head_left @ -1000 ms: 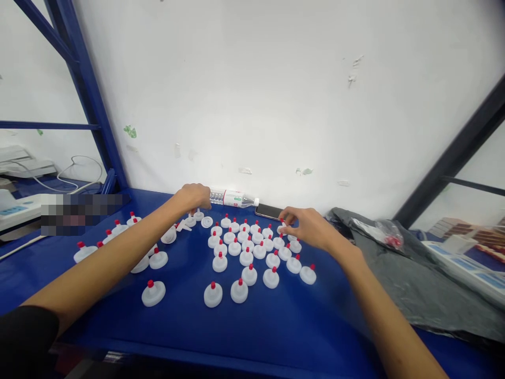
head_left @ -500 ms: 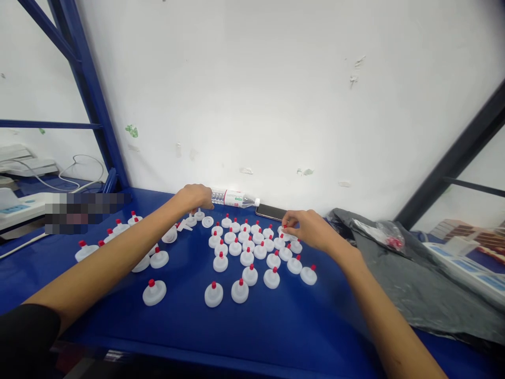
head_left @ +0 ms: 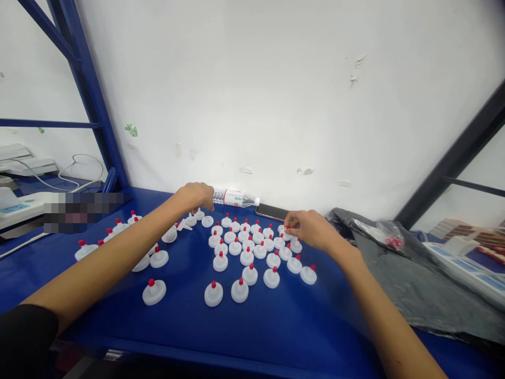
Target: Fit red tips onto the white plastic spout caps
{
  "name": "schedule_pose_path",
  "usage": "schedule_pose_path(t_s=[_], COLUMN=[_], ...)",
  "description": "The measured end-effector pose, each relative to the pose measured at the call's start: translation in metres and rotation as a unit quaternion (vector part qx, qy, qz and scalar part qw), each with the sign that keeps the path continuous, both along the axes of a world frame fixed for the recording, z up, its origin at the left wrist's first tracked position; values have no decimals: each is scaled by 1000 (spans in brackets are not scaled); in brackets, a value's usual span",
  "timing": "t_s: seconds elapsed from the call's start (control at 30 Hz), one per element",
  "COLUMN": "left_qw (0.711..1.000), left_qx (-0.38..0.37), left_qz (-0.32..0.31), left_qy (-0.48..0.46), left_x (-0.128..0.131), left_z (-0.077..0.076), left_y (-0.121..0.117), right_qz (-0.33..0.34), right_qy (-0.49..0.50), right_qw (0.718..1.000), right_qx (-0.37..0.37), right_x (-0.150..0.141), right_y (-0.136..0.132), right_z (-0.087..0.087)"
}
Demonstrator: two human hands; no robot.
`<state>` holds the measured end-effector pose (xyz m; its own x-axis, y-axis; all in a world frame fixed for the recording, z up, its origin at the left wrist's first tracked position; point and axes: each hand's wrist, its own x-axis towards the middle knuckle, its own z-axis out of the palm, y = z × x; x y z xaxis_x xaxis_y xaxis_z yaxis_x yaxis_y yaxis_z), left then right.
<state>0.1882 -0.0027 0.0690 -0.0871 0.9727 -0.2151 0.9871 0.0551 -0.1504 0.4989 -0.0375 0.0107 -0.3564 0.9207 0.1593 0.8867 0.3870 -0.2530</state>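
Many white round plastic caps with red tips (head_left: 246, 258) stand on the blue table. My right hand (head_left: 307, 227) is at the back right of the main group, thumb and fingers pinched at the red tip of a white cap (head_left: 294, 238) that they partly cover. My left hand (head_left: 197, 196) is at the back, fingers curled downward beside the base of a clear water bottle (head_left: 236, 198); whatever is in those fingers is hidden. Just below it are white pieces without red tips, among them a flat round one (head_left: 207, 221) and a pointed one (head_left: 184, 225).
A phone (head_left: 272, 212) lies by the wall next to the bottle. Dark plastic bags (head_left: 398, 273) cover the table's right side. More red-tipped caps (head_left: 154, 292) stand at the left, partly behind my left arm. Blue frame posts (head_left: 90, 95) rise at the left.
My right hand has shifted very slightly to the right, still pinched at the cap's red tip. My left hand has barely moved, and the other caps stand as before.
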Motion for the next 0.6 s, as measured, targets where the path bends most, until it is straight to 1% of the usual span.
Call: schedule_pose_path(t_s=[0.37,0.47,0.6], left_qw=[999,999,998], left_qx=[-41,-41,-44], left_qz=[-2,-4,-7], left_qy=[-24,-26,-35], left_x=[-2,-3,-4], left_z=[1,0,-3], left_y=[-1,-1,1], right_qz=[29,31,22], right_qy=[-8,-14,-23], right_qw=[999,999,999], right_qx=[-25,-21,4], right_x=[-3,-5,-7], right_y=[1,-3,-7], right_z=[-2,0,4])
